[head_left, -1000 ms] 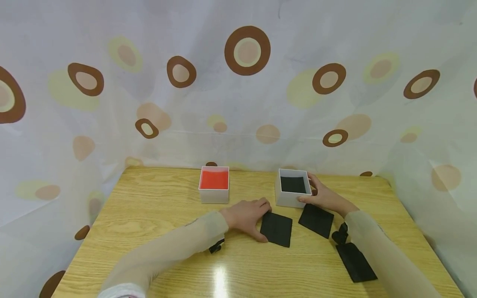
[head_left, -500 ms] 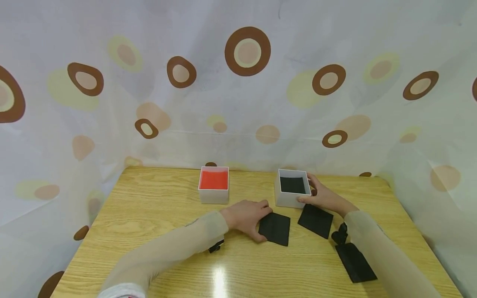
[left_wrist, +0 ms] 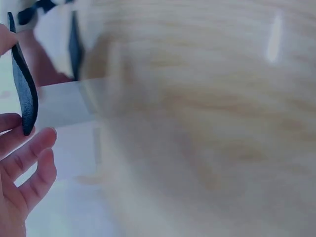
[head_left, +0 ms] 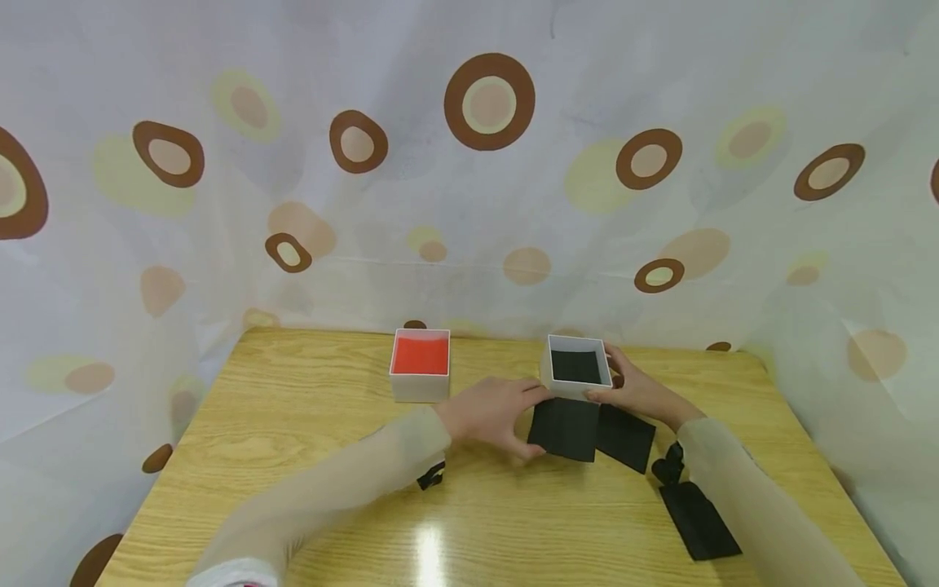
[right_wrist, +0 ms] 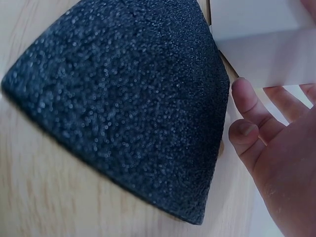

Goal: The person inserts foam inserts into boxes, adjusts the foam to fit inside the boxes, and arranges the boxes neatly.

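Since half a second ago the left hand has picked the square black foam pad up off the light wooden table and tipped it toward the white cardboard box with the black lining. From the head view, thumb and fingers pinch the pad's left edge, and it's up against the box's front wall, not inside yet. The right hand has its fingers curled round the box's right side, thumb at the front corner. So I'd say one pad is halfway there, and two more black foam squares are left on the table: one just right of the lifted pad, another near the right forearm. The white box with the red lining sits well apart to the left, plenty of bare table there. Left wrist view is blurry, but you can see the pad edge-on between fingertips. Right wrist view shows the neighbouring foam square filling the frame, the box wall just above it and fingers against that wall.
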A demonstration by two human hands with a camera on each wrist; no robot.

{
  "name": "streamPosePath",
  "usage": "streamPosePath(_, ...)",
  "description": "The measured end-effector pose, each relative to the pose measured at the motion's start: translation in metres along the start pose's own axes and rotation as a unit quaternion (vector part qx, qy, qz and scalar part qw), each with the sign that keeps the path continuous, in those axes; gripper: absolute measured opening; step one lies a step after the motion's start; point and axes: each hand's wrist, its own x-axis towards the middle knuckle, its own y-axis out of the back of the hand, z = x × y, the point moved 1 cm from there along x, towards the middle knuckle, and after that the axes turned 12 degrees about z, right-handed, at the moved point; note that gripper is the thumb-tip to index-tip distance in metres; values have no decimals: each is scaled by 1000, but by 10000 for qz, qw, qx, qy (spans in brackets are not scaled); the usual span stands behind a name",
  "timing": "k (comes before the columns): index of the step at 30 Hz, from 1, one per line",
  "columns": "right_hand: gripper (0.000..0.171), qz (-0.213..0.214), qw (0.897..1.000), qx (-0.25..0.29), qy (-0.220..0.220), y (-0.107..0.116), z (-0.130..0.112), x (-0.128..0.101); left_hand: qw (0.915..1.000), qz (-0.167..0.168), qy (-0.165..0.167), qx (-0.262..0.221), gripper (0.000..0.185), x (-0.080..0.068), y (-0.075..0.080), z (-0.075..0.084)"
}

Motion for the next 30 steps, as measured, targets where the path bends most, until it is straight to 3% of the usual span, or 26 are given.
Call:
streamPosePath(5, 96, -60, 10000, 30, 53, 1, 3, 0, 9999, 19, 98, 97, 83, 20, 23, -2)
streamPosePath(9, 97, -81, 10000, -41, -14, 0, 3, 0, 9996, 69, 256, 117, 81, 35, 32, -11)
streamPosePath(15, 102, -7, 9992, -256, -293, 0, 1, -2, 9975, 197, 365, 580, 76, 58, 27, -27)
streamPosePath(21, 103, 3, 9986, -286, -451, -2, -1, -4, 9930, 19, 481, 1079, 75, 78, 21, -30)
streamPosePath(30, 98, 15, 9991, -309, -280, 1, -4, -4, 9900, -258, 730, 1178, 72, 89, 19, -27)
